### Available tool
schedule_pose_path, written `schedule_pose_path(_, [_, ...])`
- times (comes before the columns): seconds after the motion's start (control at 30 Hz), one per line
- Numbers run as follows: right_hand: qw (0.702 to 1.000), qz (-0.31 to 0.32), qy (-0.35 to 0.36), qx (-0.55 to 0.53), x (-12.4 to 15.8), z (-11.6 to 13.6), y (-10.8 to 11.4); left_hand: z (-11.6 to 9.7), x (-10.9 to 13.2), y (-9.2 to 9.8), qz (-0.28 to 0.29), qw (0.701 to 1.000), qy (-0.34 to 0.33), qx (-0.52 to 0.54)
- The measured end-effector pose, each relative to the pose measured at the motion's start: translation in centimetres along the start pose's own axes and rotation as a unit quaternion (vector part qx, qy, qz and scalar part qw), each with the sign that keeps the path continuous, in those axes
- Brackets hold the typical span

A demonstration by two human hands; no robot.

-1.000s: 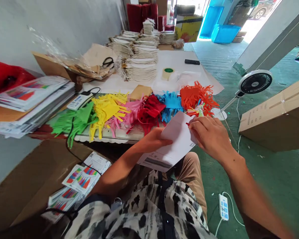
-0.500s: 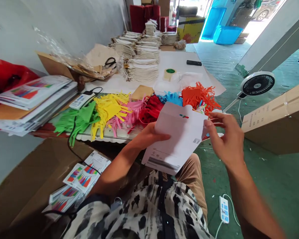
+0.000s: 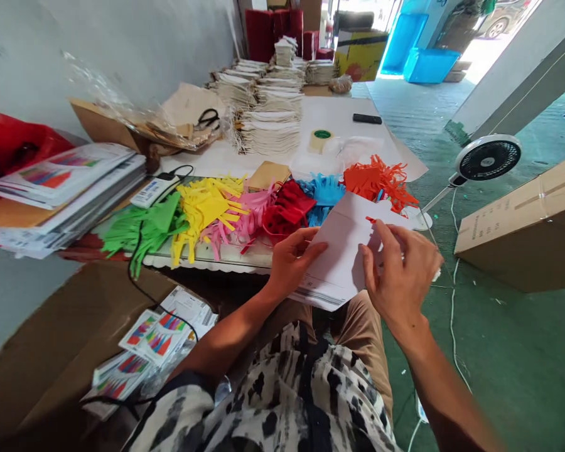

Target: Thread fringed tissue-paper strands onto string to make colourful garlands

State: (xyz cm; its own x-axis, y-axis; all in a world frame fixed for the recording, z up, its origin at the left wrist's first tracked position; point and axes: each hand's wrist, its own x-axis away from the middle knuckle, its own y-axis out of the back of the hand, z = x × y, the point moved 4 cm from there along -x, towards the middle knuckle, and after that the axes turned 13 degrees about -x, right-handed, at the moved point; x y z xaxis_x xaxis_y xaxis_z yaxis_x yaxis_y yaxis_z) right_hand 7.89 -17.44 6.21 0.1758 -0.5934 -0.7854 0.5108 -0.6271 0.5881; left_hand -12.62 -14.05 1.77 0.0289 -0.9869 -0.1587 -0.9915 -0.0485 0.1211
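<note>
My left hand [image 3: 294,260] grips the lower left side of a white paper envelope [image 3: 339,251], which is printed with a barcode strip along its lower edge. My right hand [image 3: 398,276] presses its thumb and fingers on the envelope's right side. A small red paper strip [image 3: 370,220] pokes out at its upper edge. Just beyond both hands, fringed paper tassels lie in a row on the table: green [image 3: 145,229], yellow [image 3: 202,213], pink [image 3: 249,216], red [image 3: 287,207], blue [image 3: 322,191] and orange [image 3: 376,179].
Stacked cream tag bundles [image 3: 270,129] fill the table's far part, with a tape roll [image 3: 321,140], black scissors [image 3: 208,119] and a black remote [image 3: 367,118]. Printed packets [image 3: 66,188] lie at left. A floor fan [image 3: 488,159] and cardboard box [image 3: 518,226] stand at right.
My right hand has moved from beside the envelope's right edge onto the envelope. The envelope now sits lower and further right, and the red strip shows at its upper edge.
</note>
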Motion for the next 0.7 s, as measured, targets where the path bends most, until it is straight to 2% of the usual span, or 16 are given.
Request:
schedule_pose_path(0.1, [0.999, 0.021, -0.02, -0.041, 0.0, -0.2, -0.5, 0.0, 0.1, 0.0, 0.005, 0.999, -0.021, -0.036])
schedule_pose_path(0.23, [0.995, -0.034, -0.042, -0.08, 0.0, 0.2, -0.5, -0.3, 0.0, -0.2, -0.002, 0.986, -0.124, -0.115])
schedule_pose_path(0.3, [0.995, -0.023, -0.042, -0.09, -0.2, 0.8, -0.7, -0.6, 0.2, -0.7, 0.02, 0.973, -0.173, -0.151])
schedule_pose_path(0.4, [0.991, -0.009, -0.052, -0.122, -0.8, 1.4, -0.7, -0.9, 0.5, -1.6, 0.06, 0.958, -0.208, -0.186])
schedule_pose_path(0.53, [0.982, 0.0, -0.067, -0.174, -1.5, 1.6, -0.5, -1.2, 1.1, -2.2, 0.091, 0.95, -0.219, -0.202])
schedule_pose_path(0.7, [0.975, 0.044, -0.069, -0.207, -2.1, 1.8, -0.5, -1.5, 2.0, -2.5, 0.143, 0.965, -0.164, -0.145])
